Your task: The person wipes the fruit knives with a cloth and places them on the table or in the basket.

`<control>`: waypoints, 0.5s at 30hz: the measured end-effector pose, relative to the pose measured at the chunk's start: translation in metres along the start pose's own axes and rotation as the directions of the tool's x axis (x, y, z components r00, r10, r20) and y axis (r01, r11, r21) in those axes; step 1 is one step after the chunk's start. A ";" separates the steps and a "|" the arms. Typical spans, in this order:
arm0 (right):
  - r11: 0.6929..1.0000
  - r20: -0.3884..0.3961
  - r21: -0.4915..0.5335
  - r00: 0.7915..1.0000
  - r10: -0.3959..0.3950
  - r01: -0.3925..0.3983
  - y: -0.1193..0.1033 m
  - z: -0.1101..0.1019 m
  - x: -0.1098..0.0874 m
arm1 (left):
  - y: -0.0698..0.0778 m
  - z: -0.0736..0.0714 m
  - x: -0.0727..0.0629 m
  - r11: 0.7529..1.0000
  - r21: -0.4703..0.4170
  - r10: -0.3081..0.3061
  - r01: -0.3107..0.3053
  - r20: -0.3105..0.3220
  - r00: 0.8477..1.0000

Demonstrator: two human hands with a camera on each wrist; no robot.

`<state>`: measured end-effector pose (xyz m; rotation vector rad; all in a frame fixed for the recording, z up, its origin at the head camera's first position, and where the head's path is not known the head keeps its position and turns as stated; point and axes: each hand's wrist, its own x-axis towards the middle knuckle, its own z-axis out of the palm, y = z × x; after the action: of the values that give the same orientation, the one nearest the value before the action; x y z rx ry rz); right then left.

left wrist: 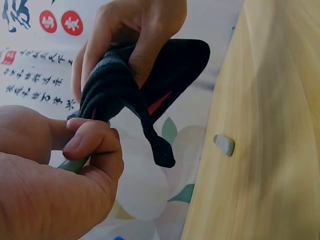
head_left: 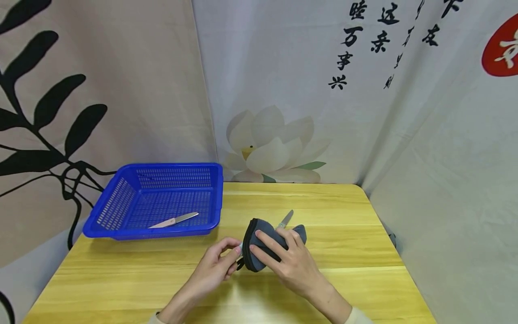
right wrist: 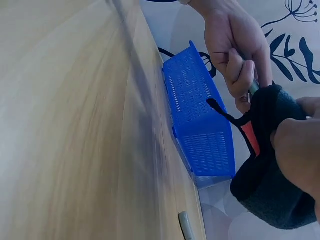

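Observation:
In the head view my right hand grips a dark grey-blue fabric pouch with a black-trimmed mouth, held tilted over the table. Fingers lie along its upper side, and a red lining shows at the opening. My left hand pinches a slim pale green handle at that opening; its far end is hidden in the pouch. A black strap with a wide tab dangles from the mouth. Just beyond the pouch lies a small knife, its near end covered by pouch and fingers.
A blue mesh basket stands at the table's back left, with a slim knife lying inside. The yellow wood table spreads to the right and front. Printed curtains hang behind its back edge.

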<state>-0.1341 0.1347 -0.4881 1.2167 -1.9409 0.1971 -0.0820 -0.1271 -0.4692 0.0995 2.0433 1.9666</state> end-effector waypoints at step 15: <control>0.997 0.080 -0.015 0.993 0.082 -0.082 0.005 0.001 -0.002 | -0.002 -0.009 -0.001 0.998 -0.027 0.053 -0.051 0.070 0.996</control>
<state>-0.1383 0.1379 -0.4890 1.1541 -2.0606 0.1818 -0.0827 -0.1366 -0.4712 0.2163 1.9894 1.9901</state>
